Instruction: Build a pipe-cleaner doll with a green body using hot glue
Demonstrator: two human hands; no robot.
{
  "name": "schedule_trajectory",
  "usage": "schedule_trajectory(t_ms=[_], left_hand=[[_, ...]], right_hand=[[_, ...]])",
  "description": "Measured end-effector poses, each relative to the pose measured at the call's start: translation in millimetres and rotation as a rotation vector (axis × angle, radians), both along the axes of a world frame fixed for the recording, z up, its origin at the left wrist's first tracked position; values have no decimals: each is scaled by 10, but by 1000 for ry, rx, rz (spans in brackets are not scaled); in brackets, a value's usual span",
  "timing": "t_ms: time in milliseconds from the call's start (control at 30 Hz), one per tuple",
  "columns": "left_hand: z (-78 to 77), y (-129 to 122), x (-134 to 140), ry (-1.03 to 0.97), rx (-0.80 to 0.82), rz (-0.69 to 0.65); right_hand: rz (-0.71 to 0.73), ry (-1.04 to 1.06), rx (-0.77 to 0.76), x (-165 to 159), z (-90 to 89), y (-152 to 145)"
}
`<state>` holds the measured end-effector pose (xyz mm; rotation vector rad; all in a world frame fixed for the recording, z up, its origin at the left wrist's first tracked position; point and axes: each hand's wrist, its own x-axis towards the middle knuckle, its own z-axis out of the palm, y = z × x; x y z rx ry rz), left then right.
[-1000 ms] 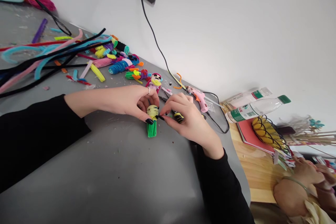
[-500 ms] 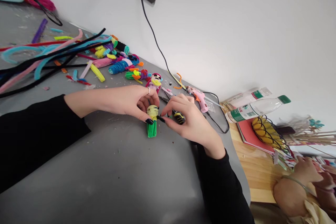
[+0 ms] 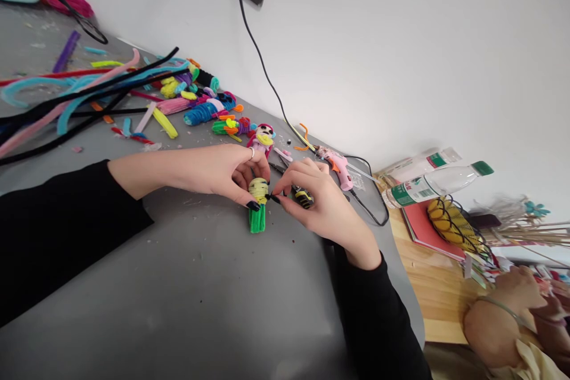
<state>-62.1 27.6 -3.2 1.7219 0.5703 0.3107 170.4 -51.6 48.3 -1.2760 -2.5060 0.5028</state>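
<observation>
A small pipe-cleaner figure (image 3: 257, 219), pale yellow above and green below, is held upright just over the grey table. My left hand (image 3: 218, 171) grips its yellow part from the left, thumb in front and fingers behind. At the figure's right side, the thumb and forefinger of my right hand (image 3: 320, 199) are pinched together. A tiny dark bit shows at those fingertips; against the black nails I cannot make it out. Behind my right hand lies a tool with a yellow-and-black handle (image 3: 303, 198), partly covered. A pink figure with a face (image 3: 263, 138) lies beyond my left fingers.
Loose pipe cleaners (image 3: 89, 92) and several finished figures (image 3: 207, 111) cover the table's left back. A pink glue gun (image 3: 337, 169) with a black cord lies near the wall. Plastic bottles (image 3: 418, 187) lie to the right. Another person's hand (image 3: 512, 291) is at the far right.
My hands and the figure stay almost where they were; the right fingertips have shifted very slightly. The other person's hands at the far right have moved a little.
</observation>
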Motion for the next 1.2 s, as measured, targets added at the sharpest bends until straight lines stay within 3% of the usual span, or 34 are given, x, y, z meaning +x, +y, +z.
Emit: schedule_trajectory(t_ms=[633,1200], left_hand=[[11,0,22,22,-20,11],[21,-7,13,21,-23,-7]], right_hand=[[15,-10,196,7,-36,16],[38,10,184,0,-65,11]])
